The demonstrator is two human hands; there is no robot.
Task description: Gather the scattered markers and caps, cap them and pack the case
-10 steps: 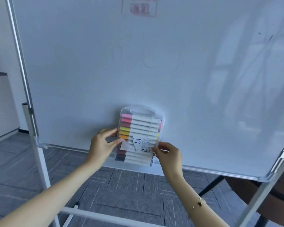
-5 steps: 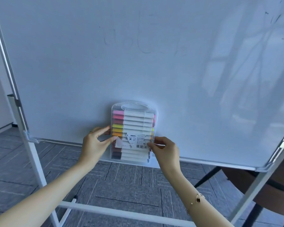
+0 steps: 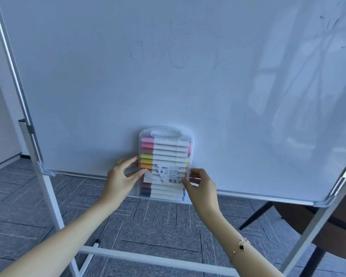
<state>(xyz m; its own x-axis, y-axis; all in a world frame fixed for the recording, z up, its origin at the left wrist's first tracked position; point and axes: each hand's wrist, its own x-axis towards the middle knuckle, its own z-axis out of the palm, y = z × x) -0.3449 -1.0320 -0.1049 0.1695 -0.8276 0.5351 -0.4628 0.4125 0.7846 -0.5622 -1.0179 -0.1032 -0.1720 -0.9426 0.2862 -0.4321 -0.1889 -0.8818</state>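
I hold a clear plastic marker case upright against the foot of a whiteboard, its base on the board's tray ledge. My left hand grasps its left edge, thumb on the front; my right hand grasps the right edge, thumb by the barcode label. Inside, capped markers lie stacked crosswise, pink at the top through yellow and orange to dark colours below. A gold bracelet circles my right wrist, above grey carpet tiles.
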